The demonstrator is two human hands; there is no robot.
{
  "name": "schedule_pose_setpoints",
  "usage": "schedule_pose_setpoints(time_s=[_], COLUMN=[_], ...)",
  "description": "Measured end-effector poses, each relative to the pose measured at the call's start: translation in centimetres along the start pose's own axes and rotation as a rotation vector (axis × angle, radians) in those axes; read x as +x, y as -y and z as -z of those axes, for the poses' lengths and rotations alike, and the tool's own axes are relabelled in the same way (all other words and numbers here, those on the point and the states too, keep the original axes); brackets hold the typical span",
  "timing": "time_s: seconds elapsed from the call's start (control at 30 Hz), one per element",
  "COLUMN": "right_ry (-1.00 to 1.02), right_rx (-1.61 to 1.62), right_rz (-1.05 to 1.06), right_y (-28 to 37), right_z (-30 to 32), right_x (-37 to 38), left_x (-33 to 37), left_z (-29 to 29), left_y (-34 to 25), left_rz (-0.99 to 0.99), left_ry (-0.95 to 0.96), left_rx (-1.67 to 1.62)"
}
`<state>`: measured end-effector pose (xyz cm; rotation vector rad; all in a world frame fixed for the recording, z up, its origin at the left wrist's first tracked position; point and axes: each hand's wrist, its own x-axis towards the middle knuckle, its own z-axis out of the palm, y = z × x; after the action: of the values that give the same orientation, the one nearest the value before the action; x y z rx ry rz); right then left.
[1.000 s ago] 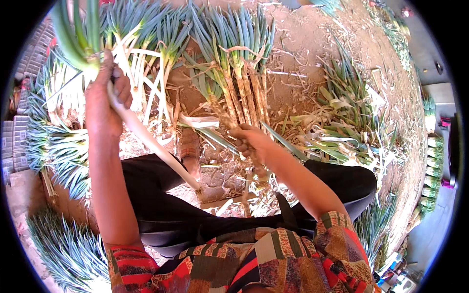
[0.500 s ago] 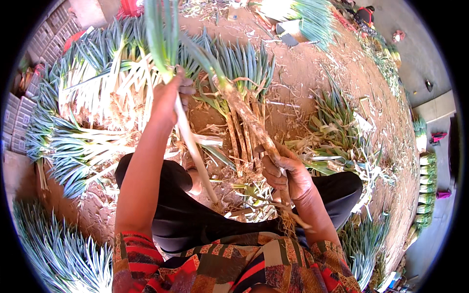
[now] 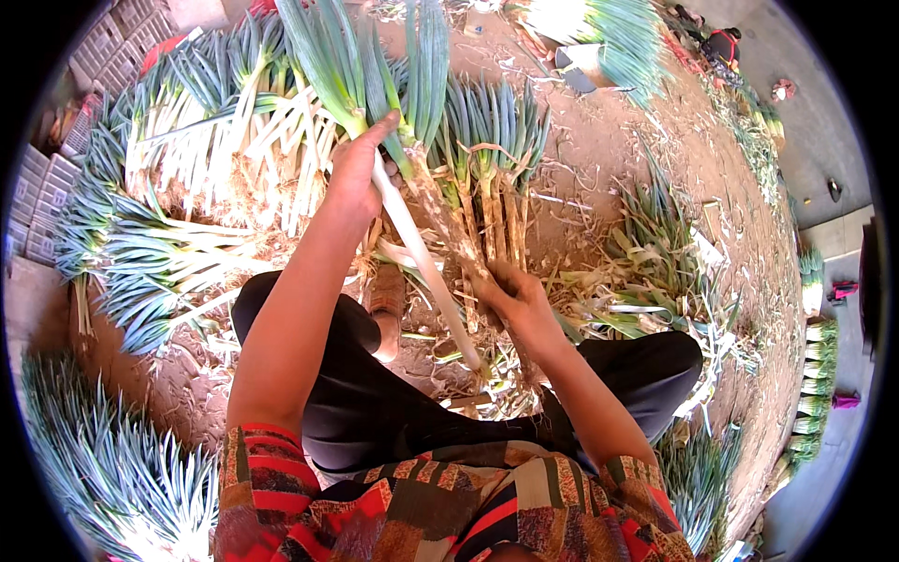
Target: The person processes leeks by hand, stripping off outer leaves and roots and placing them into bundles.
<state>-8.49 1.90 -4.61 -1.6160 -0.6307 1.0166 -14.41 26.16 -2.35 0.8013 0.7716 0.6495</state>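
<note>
My left hand (image 3: pixel 361 173) is closed round the neck of a peeled green onion (image 3: pixel 412 239), whose white shaft slants down toward my lap. Its thumb reaches across to the top of an unpeeled green onion (image 3: pixel 440 208), brown and soil-stained. Lower on that brown shaft, my right hand (image 3: pixel 520 302) is wrapped round it; some of its fingers are hidden underneath. The leaves of both onions spread side by side beyond my left hand. Just past the shafts stands a bunch of unpeeled green onions (image 3: pixel 492 201).
Rows of peeled green onions (image 3: pixel 215 155) lie at the left, with more leafy onions (image 3: pixel 112 468) at lower left. A heap of stripped leaves (image 3: pixel 651 267) is right of my right hand. A sandalled foot (image 3: pixel 386 300) shows between my knees. Grey crates (image 3: pixel 117 42) stand at far left.
The two onions have come together at their leafy ends. My left hand has moved right, its thumb now by the brown onion. My right hand has shifted slightly and turned its back upward.
</note>
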Motion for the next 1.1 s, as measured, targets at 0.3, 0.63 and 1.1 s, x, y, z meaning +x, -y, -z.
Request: schedule_pose_setpoints(time_s=[0.3, 0.63, 1.1], right_ry=[-0.125, 0.138, -0.701], right_rx=[-0.125, 0.716, 0.328], right_rz=[0.217, -0.055, 0.099], right_y=[4.4, 1.2, -1.3], right_z=[-2.5, 2.5, 9.6], right_x=[7.2, 9.3, 3.9], left_x=[-0.1, -0.2, 0.3], left_z=[-1.3, -1.5, -0.4], left_y=[2.5, 1.2, -0.5], left_rz=[-0.017, -0.077, -0.418], left_ry=[0.12, 0.059, -0.198], left_rx=[0.032, 0.237, 0.088])
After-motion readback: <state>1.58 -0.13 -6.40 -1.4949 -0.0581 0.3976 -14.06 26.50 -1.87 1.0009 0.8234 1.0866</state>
